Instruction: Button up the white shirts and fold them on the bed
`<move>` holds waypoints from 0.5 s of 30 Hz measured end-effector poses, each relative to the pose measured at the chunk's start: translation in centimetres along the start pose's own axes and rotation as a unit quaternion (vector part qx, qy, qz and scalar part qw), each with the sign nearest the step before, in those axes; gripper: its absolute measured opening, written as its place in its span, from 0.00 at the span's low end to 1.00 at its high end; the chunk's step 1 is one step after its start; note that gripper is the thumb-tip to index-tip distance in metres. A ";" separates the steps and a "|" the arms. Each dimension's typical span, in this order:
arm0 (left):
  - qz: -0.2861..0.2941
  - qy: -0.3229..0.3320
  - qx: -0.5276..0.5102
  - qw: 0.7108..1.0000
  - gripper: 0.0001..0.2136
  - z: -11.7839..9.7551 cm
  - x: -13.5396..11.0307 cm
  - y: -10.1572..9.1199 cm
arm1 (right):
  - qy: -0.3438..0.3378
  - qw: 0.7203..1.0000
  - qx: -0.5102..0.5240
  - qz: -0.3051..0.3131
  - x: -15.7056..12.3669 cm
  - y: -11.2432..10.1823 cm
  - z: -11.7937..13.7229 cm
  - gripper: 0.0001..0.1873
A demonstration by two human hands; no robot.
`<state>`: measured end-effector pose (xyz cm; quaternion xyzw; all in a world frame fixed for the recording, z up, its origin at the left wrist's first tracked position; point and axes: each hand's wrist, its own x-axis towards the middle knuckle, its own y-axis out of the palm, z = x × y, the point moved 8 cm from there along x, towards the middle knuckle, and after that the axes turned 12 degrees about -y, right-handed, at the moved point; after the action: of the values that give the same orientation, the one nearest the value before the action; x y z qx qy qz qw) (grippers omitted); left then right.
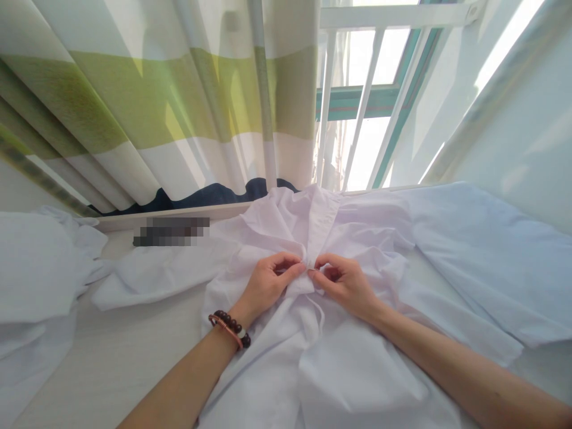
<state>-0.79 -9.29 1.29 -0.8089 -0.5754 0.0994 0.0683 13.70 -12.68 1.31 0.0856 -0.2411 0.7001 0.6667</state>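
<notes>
A white coat [357, 369] with a collar and lapels lies spread out, front side up, its sleeve stretching to the left. At the middle of its front, my left hand [270, 280] pinches one edge between thumb and fingers. My right hand [346, 283] grips the facing edge just beside it, with the fingertips nearly touching. Anything small between the fingertips, such as a button, is too hidden to make out. Beaded bracelets [230, 328] circle my left wrist.
More white cloth is bunched on the left [36, 268], and another white garment [487, 256] lies at right. A blurred-out dark item [172, 231] sits near the back edge. Behind stand a white railing [328, 107], a green-and-white curtain [232, 101] and a window.
</notes>
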 end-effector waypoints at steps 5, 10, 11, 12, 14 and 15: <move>0.007 -0.008 -0.030 0.999 0.11 0.1 0.1 0.1 | 0.043 0.999 0.018 0.004 -0.1 0.1 -0.5 0.08; -0.103 -0.038 -0.163 0.980 0.14 1.4 0.8 -2.4 | 0.130 0.970 0.167 -0.116 0.0 -1.5 -2.7 0.08; -0.120 -0.046 -0.189 0.974 0.15 1.7 0.9 -2.8 | 0.139 0.961 0.192 -0.144 -0.1 -1.8 -3.1 0.08; -0.122 -0.054 -0.204 0.970 0.15 1.9 1.0 -2.9 | 0.140 0.956 0.205 -0.160 -0.1 -2.0 -3.2 0.08; -0.092 -0.061 -0.199 0.974 0.16 1.7 0.9 -2.4 | 0.122 0.962 0.194 -0.151 0.0 -1.9 -3.0 0.09; -0.066 -0.058 -0.181 0.979 0.15 1.3 0.8 -1.9 | 0.107 0.969 0.179 -0.135 0.1 -1.7 -2.6 0.10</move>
<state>-2.62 -7.90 0.35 -0.7608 -0.6392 0.0352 -0.1064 15.88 -11.44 -0.54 0.1594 -0.0256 0.6407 0.7507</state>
